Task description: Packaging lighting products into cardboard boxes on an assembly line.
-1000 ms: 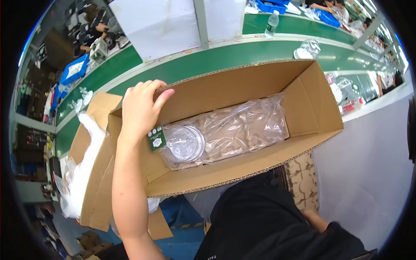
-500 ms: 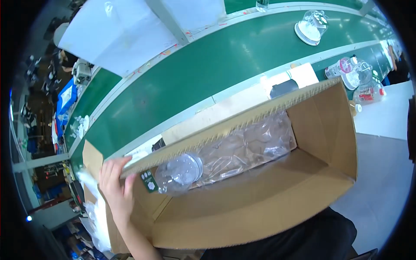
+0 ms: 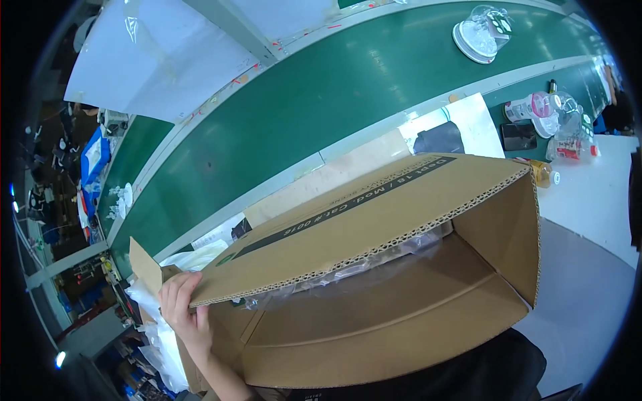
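My left hand (image 3: 184, 314) grips the far left corner of a large open cardboard box (image 3: 394, 327), with the thumb inside and the fingers over the outside. The box lies tilted in front of me, its opening turned my way. Its far panel, printed with a dark band, slopes down over the opening. Beneath that panel's edge shows a strip of crinkled clear plastic (image 3: 348, 269), mostly hidden inside the box. My right hand is out of the picture.
Beyond the box runs a green conveyor belt (image 3: 267, 144) carrying a clear dome on a white base (image 3: 476, 41). Bottles (image 3: 574, 148) and a dark phone (image 3: 519, 136) lie at the right. White plastic bags (image 3: 160, 351) hang at the left beside a blue tray (image 3: 95, 158).
The box has tilted toward me, so its printed outer panel now shows. The clear dome and plastic inside are largely covered. My left hand keeps its hold and sits slightly lower.
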`<action>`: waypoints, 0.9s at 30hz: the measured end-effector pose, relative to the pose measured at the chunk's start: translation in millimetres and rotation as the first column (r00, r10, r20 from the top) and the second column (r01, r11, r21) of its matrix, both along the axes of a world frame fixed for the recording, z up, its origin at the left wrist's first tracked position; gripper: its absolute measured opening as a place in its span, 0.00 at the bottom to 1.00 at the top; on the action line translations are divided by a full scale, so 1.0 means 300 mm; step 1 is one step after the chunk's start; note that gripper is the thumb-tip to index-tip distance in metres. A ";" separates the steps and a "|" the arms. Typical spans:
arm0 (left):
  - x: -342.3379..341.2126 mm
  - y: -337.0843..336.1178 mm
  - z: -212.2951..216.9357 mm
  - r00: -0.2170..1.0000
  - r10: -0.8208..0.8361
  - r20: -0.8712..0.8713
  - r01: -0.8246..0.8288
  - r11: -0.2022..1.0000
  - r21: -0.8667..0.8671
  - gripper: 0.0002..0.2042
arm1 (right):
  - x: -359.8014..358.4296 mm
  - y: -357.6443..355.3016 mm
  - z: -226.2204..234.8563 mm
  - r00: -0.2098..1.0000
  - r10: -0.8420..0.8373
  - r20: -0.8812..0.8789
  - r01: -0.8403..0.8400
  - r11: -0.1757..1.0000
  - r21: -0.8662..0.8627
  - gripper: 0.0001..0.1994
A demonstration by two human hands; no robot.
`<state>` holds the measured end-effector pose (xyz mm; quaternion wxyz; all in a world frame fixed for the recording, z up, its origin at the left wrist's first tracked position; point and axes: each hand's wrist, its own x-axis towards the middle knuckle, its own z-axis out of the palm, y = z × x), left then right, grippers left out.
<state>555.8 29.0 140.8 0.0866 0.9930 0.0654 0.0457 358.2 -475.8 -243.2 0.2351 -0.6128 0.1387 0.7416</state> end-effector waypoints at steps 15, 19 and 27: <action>-0.066 0.002 -0.016 0.994 -0.028 0.103 0.030 0.999 -0.020 0.12 | -0.016 -0.052 -0.155 0.854 -0.015 0.520 0.019 1.000 -0.003 0.24; -0.040 -0.020 -0.015 0.981 -0.097 0.170 0.100 0.995 -0.009 0.14 | 0.008 -0.232 -0.183 0.748 0.026 0.664 0.016 0.998 -0.057 0.24; -0.056 -0.069 -0.031 0.962 -0.076 0.264 0.094 0.994 -0.057 0.17 | 0.579 -0.148 1.047 0.520 -0.466 0.715 -0.298 0.686 0.664 0.12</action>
